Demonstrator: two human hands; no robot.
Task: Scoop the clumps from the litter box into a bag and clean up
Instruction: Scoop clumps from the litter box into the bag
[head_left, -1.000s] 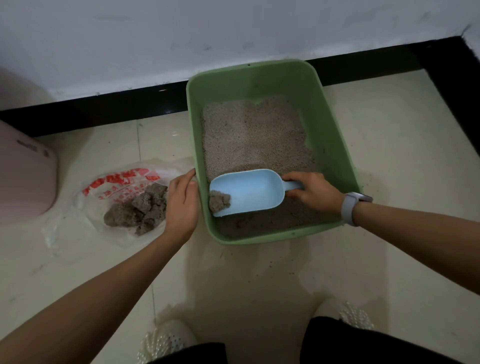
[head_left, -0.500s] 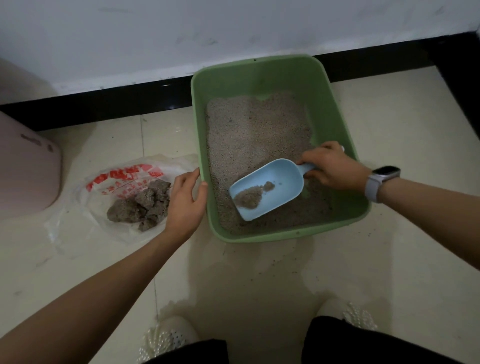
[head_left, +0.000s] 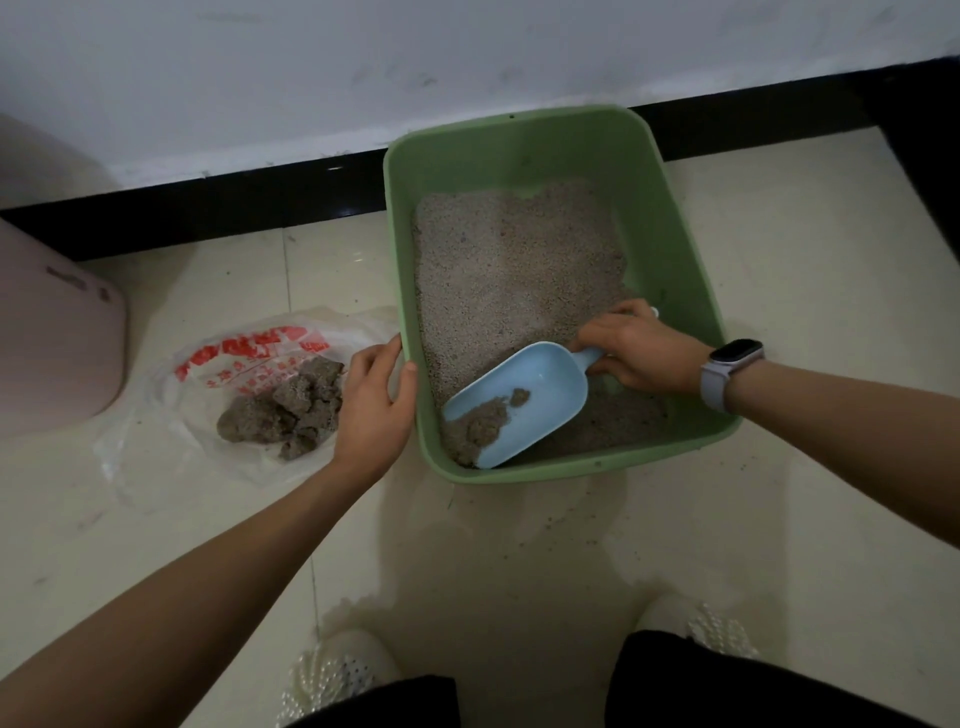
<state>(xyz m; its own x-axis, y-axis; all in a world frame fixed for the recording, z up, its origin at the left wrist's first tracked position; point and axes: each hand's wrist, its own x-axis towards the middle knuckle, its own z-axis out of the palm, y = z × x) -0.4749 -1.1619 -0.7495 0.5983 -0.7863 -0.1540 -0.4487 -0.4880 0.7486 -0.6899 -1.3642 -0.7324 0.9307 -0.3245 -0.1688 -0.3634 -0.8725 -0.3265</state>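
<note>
A green litter box (head_left: 691, 291) stands on the tiled floor, holding grey litter (head_left: 514, 270). My right hand (head_left: 636, 353) grips the handle of a light blue scoop (head_left: 524, 395), whose mouth dips into the litter at the box's near left corner with a small clump (head_left: 480, 423) in it. My left hand (head_left: 371, 402) grips the box's left rim, thumb inside. Left of the box a clear plastic bag with red print (head_left: 244, 353) lies flat, with several dark clumps (head_left: 285, 408) piled on it.
A pink rounded container (head_left: 57, 338) stands at the far left. A black baseboard (head_left: 208, 208) and white wall run behind the box. Litter grains are scattered on the floor in front of the box. My two white shoes (head_left: 337, 670) are at the bottom edge.
The scoop has swung from level over the near left litter to tilted, its mouth now pushed down into the near left corner. My right hand moved back and right. My left hand stays on the rim.
</note>
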